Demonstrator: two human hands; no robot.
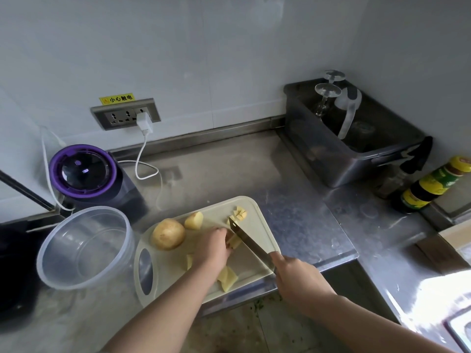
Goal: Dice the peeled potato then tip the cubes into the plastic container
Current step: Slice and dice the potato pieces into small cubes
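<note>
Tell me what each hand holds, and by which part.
Right hand grips the knife by its handle. Left hand pins a potato piece on the board, fingers on top.

Plastic container (85,247) left of cutting board (257,226), 1 whole potato (168,234) on board, cubes (239,213) at far corner

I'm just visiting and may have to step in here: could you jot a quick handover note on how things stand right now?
Left hand: pressed down on a potato piece on the cutting board.
Right hand: grip closed on the knife, blade against that piece.
Done: a few cubes lie at the board's far end; slabs lie at its near edge.
Left: a whole potato and a chunk remain uncut. The plastic container, left of the board, is empty; nothing tipped in yet.
</note>
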